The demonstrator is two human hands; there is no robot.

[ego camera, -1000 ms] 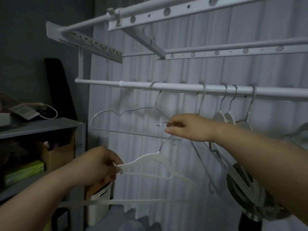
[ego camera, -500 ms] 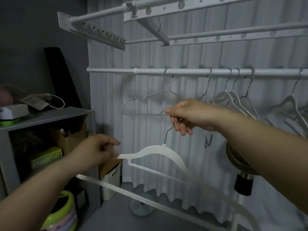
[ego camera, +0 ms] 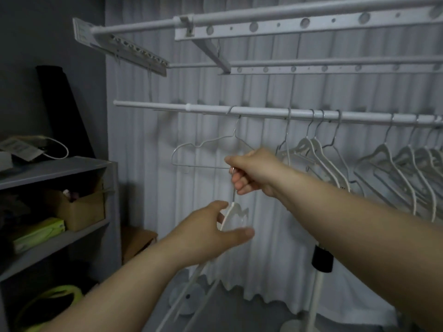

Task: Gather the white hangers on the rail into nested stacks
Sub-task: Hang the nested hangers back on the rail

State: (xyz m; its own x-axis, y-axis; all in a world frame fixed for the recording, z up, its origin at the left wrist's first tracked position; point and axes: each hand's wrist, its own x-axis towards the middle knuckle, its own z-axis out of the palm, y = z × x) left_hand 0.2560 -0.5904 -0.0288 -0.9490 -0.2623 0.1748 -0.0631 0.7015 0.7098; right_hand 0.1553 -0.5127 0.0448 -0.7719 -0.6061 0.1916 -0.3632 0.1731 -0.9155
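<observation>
Centre frame: right hand [ego camera: 254, 172] pinches the white hanger [ego camera: 236, 213] by its hook; left hand [ego camera: 211, 232], fingers spread, cups its shoulder below the rail [ego camera: 203, 109].

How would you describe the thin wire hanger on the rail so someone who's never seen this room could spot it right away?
Find the long white rail running across the pale curtain. Follow it to its left end: the wire hanger is the first one hanging there, just above the right hand. Unlike the thick white hangers bunched farther right, it is a bare thin metal outline and hangs alone.
</observation>
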